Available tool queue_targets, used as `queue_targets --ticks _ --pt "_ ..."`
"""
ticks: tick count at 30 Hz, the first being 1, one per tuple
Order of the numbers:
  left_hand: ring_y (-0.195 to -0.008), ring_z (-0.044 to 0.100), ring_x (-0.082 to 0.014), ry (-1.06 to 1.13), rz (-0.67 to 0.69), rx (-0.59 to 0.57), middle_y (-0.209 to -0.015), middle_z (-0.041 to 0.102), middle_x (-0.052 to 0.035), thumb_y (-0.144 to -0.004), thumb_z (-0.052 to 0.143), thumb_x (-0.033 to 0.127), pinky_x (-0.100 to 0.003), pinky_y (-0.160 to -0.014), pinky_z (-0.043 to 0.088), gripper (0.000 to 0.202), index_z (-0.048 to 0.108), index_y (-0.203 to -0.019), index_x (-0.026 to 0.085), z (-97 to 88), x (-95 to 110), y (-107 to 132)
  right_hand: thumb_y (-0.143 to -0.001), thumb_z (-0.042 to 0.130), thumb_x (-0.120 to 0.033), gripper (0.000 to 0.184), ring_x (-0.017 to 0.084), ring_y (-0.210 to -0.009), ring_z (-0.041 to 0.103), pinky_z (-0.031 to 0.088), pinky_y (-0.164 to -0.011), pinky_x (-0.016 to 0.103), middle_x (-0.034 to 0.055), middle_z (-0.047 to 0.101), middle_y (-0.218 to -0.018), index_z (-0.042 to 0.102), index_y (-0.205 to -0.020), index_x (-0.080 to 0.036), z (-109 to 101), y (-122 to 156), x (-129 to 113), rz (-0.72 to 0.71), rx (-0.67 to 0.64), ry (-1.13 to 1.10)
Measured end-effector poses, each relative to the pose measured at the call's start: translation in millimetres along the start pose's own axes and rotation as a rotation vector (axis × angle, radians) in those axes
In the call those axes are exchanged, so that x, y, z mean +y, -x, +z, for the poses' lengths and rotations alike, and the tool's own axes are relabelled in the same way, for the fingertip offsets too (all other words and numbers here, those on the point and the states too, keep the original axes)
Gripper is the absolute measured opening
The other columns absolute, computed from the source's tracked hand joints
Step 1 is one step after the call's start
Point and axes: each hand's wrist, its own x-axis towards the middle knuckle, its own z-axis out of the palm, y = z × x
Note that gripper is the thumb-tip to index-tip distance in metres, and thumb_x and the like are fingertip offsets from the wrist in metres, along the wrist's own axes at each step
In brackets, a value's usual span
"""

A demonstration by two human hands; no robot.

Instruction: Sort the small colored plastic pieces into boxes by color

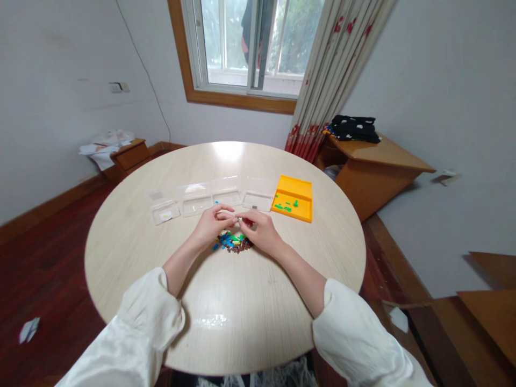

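My left hand (213,224) and my right hand (261,228) meet over the middle of the table, fingers pinched together. Between their fingertips is a tiny greyish piece (237,219), apparently a small building brick; its exact shape is too small to make out. Right below the hands lies a loose pile of small building bricks (234,242) in blue, green, brown and some yellow. Part of the pile is hidden behind my fingers.
Several clear plastic boxes (196,206) with raised lids stand in a row beyond my hands; one holds a blue piece, another a grey one. At their right, an open yellow case (296,184) contains green bricks. The round table (226,306) stands near a wooden cabinet (379,153).
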Motion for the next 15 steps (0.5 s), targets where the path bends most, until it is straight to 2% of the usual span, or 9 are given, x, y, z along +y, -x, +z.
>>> queue_targets --ticks 7,10,15 --pt "-0.056 0.060 -0.0143 -0.007 -0.001 -0.007 -0.059 0.067 -0.0003 -0.046 0.079 0.036 -0.026 -0.058 0.046 0.044 0.055 -0.077 0.016 0.5 1 1 -0.080 0.052 -0.017 0.020 0.013 -0.068 0.058 0.046 -0.066 0.025 0.0032 0.069 -0.080 0.068 -0.091 -0.018 1 1 -1 0.020 -0.003 -0.005" --pt "-0.055 0.059 -0.0134 -0.022 0.018 -0.005 -0.058 0.065 -0.0003 -0.049 0.078 0.037 -0.025 -0.057 0.044 0.040 0.055 -0.074 0.016 -0.1 -1 0 -0.080 0.053 -0.018 0.018 0.013 -0.068 0.058 0.046 -0.066 0.025 0.0032 0.069 -0.079 0.068 -0.089 -0.018 1 1 -1 0.028 0.003 -0.001" --pt "-0.053 0.055 -0.0107 -0.061 0.063 0.109 -0.062 0.064 -0.0013 -0.058 0.070 0.036 -0.024 -0.056 0.042 0.028 0.055 -0.070 0.016 -4.7 -3 -5 -0.080 0.052 -0.020 0.018 0.015 -0.067 0.058 0.047 -0.066 0.028 0.0053 0.068 -0.078 0.067 -0.088 -0.017 -15 -4 12 0.073 0.116 0.077"
